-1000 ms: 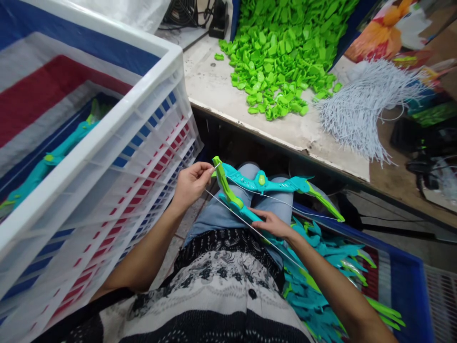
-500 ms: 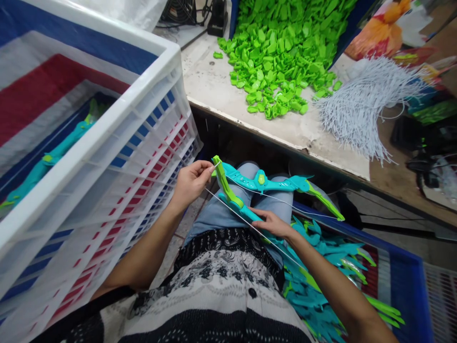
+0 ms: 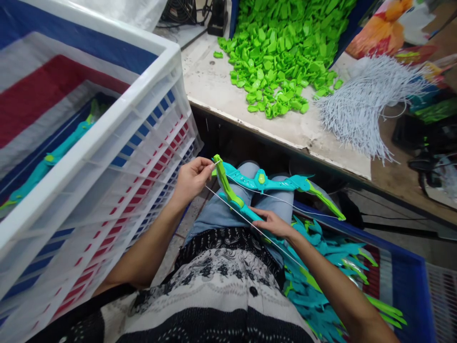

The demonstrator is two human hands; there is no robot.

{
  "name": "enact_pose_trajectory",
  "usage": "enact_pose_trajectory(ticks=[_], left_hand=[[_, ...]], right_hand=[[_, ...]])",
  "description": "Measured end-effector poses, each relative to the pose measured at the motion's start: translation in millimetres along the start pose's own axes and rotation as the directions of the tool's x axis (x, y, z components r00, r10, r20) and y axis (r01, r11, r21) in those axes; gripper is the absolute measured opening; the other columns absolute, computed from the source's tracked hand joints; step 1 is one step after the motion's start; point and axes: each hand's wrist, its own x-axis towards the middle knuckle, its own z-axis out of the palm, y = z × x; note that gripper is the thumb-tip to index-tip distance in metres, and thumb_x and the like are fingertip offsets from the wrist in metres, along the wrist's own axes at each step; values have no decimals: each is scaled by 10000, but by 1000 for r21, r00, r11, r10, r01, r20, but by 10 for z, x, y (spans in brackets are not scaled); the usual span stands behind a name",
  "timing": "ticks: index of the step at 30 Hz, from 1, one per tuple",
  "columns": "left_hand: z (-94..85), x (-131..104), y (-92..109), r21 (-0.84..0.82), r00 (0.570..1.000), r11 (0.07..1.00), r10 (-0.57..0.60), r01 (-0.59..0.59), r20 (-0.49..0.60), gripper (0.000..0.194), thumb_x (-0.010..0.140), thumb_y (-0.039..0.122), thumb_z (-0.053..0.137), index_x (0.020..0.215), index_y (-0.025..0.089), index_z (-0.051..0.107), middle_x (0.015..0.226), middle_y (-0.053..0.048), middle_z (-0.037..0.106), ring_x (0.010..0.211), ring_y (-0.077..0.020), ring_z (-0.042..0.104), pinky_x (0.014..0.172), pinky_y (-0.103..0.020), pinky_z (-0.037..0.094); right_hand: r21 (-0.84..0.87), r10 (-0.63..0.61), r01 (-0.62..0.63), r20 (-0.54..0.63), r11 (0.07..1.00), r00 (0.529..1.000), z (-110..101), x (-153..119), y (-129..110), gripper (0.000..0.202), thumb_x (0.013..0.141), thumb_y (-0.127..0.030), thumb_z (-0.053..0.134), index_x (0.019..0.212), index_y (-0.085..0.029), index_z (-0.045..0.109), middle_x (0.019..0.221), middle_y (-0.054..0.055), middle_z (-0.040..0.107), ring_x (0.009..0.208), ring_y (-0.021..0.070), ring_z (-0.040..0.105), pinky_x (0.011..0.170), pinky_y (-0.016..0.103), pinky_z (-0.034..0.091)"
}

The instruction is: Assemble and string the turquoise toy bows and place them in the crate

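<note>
Across my lap lies a teal toy bow with a green tip, its near limb (image 3: 228, 186) slanting up to the left. My left hand (image 3: 193, 180) pinches the white bowstring (image 3: 246, 220) close to that tip. Around the teal grip of the same bow my right hand (image 3: 272, 224) is closed, fingers partly hidden beneath. Just beyond it, a second toy bow (image 3: 278, 184), teal with green ends and a slack white string, rests over my knees.
To the left stands a white plastic crate (image 3: 157, 90) with bows inside. Green plastic pieces (image 3: 274, 66) and a bundle of white strings (image 3: 364, 102) lie on the worktable (image 3: 210, 78). A blue bin (image 3: 410, 281) at lower right holds many teal bows (image 3: 314, 305).
Hardly anything differs. Both hands keep their hold on the bow and its string; the view has shifted very slightly.
</note>
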Motion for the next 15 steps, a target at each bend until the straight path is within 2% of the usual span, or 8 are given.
enact_pose_trajectory(ticks=[3, 6, 8, 11, 13, 15], left_hand=[[14, 28, 14, -70, 999, 997, -14, 16, 34, 188, 777, 331, 620, 762, 157, 552, 513, 40, 544, 385, -62, 441, 386, -180, 318], [1, 65, 24, -179, 995, 982, -53, 67, 84, 279, 744, 329, 659, 931, 168, 529, 528, 51, 565, 384, -72, 459, 383, -176, 342], [-29, 81, 23, -222, 987, 969, -75, 105, 139, 385, 724, 331, 682, 1030, 162, 520, 538, 49, 572, 397, -79, 473, 390, -179, 362], [-82, 66, 18, -222, 978, 965, -100, 140, 183, 344, 721, 348, 691, 966, 138, 570, 541, 25, 574, 406, -74, 468, 400, -184, 370], [-109, 25, 20, -226, 979, 963, -106, 145, 175, 313, 724, 356, 694, 920, 140, 581, 534, 23, 573, 396, -68, 452, 398, -184, 367], [-125, -29, 29, -241, 979, 959, -109, 149, 170, 317, 724, 361, 697, 926, 146, 582, 530, 26, 573, 389, -68, 445, 393, -186, 366]], right_hand=[[-33, -45, 45, -2, 998, 999, 27, -14, -26, 698, 779, -438, 629, 1392, -180, 418, 1075, 63, 657, 865, 180, 605, 791, 321, 503], [-127, -105, 102, -18, 987, 994, 76, -31, -23, 663, 800, -444, 602, 1386, -189, 428, 1089, 52, 651, 985, 206, 585, 876, 337, 480], [-216, -136, 125, -38, 968, 990, 117, -58, -5, 633, 827, -458, 566, 1389, -203, 425, 1110, 53, 644, 1039, 224, 571, 914, 355, 466], [-429, -188, 132, -91, 894, 978, 155, -108, -31, 582, 857, -493, 515, 1372, -229, 452, 1129, 74, 631, 1071, 247, 560, 949, 395, 448], [-593, -278, 132, -161, 794, 947, 149, -98, -154, 537, 861, -503, 510, 1327, -236, 508, 1107, 94, 622, 1042, 255, 565, 932, 419, 453], [-708, -460, 185, -218, 681, 861, 131, -5, -395, 460, 870, -470, 518, 1257, -227, 572, 1066, 106, 613, 999, 245, 566, 900, 420, 461]])
